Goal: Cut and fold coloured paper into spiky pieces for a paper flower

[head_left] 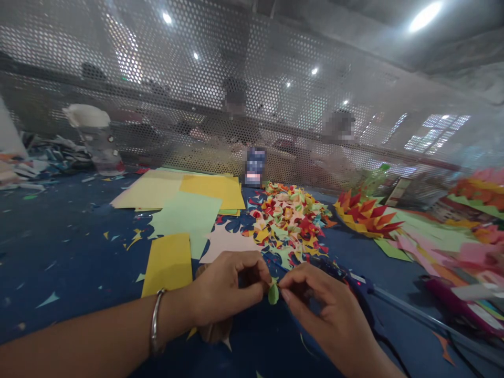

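Note:
A small folded piece of light green paper (pixel 273 294) hangs between my two hands, over the dark blue table. My left hand (pixel 232 283), with a silver bangle on its wrist, pinches the paper's left edge between thumb and fingertips. From the other side, my right hand (pixel 323 299) closes thumb and forefinger at the paper's upper right. A brown wooden block (pixel 214 329) is partly hidden under my left hand. Just beyond my hands lie a pale pink sheet (pixel 228 242) with cut edges and a heap of small colourful paper pieces (pixel 289 215).
Yellow sheets (pixel 212 186) and a pale green sheet (pixel 192 215) lie left of the heap. A glue gun (pixel 358 283) with its glue stick is beside my right hand. Farther off stand a phone (pixel 255 165), a bottle (pixel 98 142) and a red-orange paper flower (pixel 366 215).

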Demonstrator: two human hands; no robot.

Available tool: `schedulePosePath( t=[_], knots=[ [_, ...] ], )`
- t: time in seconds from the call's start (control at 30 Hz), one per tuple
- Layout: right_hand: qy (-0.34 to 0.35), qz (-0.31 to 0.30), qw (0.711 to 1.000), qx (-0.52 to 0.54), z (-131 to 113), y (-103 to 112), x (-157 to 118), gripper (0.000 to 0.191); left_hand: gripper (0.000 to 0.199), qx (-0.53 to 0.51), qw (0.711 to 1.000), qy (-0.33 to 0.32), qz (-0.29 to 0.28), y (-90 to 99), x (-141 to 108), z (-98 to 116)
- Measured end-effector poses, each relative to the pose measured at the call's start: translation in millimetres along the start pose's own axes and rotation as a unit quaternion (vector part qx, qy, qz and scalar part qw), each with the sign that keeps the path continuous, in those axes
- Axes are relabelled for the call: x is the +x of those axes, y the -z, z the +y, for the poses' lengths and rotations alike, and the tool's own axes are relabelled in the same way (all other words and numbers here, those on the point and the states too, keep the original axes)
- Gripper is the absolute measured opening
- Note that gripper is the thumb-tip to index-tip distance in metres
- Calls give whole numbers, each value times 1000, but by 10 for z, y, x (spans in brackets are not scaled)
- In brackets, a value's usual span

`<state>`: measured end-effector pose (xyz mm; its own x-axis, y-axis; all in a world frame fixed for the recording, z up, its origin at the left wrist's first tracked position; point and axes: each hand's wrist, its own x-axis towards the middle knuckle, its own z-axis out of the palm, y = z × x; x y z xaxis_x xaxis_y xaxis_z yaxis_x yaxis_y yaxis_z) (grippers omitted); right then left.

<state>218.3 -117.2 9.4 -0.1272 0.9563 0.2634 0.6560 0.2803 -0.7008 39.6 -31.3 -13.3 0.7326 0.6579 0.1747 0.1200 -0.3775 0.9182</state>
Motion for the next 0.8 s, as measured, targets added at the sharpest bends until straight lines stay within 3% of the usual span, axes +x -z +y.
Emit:
schedulePosePath(
  t=[0.8],
  knots=[
    [-4,-19,1000,-7,18,-7,-2,6,15,52,998,-7,-23,2,-14,17]
  ],
)
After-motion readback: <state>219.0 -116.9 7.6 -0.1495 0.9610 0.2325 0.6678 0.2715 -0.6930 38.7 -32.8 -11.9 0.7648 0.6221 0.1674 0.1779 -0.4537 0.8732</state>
